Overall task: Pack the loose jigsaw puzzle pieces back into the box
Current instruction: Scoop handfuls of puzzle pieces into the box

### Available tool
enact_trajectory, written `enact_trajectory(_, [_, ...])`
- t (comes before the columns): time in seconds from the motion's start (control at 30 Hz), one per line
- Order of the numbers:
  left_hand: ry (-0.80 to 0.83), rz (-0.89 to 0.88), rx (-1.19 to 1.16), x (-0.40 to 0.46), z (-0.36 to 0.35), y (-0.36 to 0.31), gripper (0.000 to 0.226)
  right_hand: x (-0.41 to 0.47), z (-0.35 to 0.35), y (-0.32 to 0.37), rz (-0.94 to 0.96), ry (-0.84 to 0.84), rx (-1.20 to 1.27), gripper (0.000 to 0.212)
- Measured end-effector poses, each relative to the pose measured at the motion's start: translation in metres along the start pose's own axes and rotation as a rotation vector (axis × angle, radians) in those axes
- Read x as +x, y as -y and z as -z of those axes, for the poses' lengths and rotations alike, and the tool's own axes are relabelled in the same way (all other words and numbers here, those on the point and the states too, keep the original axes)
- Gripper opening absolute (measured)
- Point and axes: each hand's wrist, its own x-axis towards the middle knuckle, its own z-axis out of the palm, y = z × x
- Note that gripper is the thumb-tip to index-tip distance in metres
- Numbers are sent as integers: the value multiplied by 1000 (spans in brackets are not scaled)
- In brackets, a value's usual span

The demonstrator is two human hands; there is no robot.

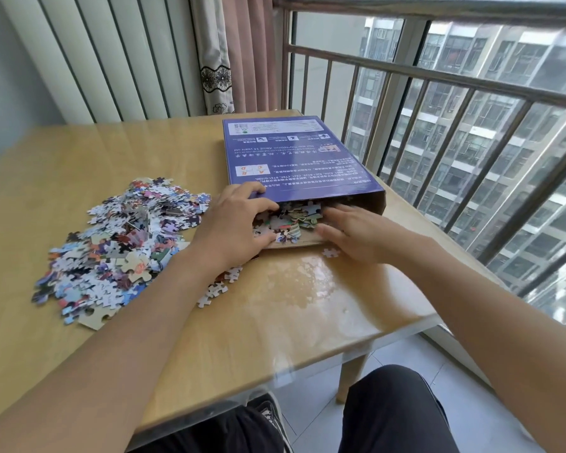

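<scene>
A purple puzzle box (291, 152) lies flat on the wooden table (307, 305), its open end facing me. A heap of puzzle pieces (294, 220) sits in the box mouth on its cardboard flap. My left hand (236, 223) is at the left of that heap, fingers bent around pieces and touching the box's edge. My right hand (356, 233) lies flat at the heap's right, fingers straight against the pieces. A large pile of loose pieces (118, 250) covers the table to the left. One single piece (330, 252) lies by my right hand.
A few stray pieces (216, 289) lie under my left forearm. A metal railing (438, 80) and window stand just past the table's right edge. Curtains (229, 53) hang at the back. My knees show below the table's near edge.
</scene>
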Motion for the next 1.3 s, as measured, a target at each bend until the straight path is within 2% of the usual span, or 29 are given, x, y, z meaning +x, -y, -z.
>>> enact_trajectory(0.1, [50,-14,3,-2,3,1,57,6,4,0,-16,11,43,43])
enact_trajectory(0.17, [64,-16,1,-2,4,2,59,-4,2,3,-44,-39,12,37])
enact_trajectory(0.23, [74,-20,1,-2,5,3,61,-18,-3,5,-131,-97,-43,38])
enact_trajectory(0.33, [93,-29,11,1,9,5,62,-24,-10,7,-190,-29,-146,52])
enact_trajectory(0.4, [96,-33,8,2,11,8,58,-13,-6,8,-165,14,-96,56])
enact_trajectory(0.5, [76,-39,-12,3,10,11,53,11,2,13,-147,111,62,50])
enact_trajectory(0.57, [60,-46,-17,2,10,12,52,19,3,15,-170,55,49,38])
enact_trajectory(0.63, [60,-64,-4,1,9,14,53,9,2,25,-177,-135,-2,24])
enact_trajectory(0.7, [88,-84,-8,1,10,17,59,-9,-4,40,-78,-273,5,27])
enact_trajectory(0.73, [108,-91,-15,1,11,18,62,-18,-7,48,25,-282,47,32])
enact_trajectory(0.8, [136,-106,-20,0,12,21,67,-24,-14,61,270,-190,101,39])
enact_trajectory(0.87, [146,-117,-22,-1,12,22,69,-18,-18,63,354,-70,38,49])
enact_trajectory(0.97, [143,-116,-28,-1,12,21,72,-2,-7,50,243,21,-35,63])
enact_trajectory(1.07, [132,-101,-32,-3,14,20,73,2,1,39,184,8,-48,66])
enact_trajectory(1.13, [128,-101,-19,-5,14,18,73,-9,2,32,151,-69,-19,63])
enact_trajectory(1.23, [93,-95,-3,-7,14,16,72,-36,-2,24,-5,-217,-169,57])
enact_trajectory(1.3, [66,-91,3,-7,14,16,67,-40,-6,19,-24,-167,-190,60])
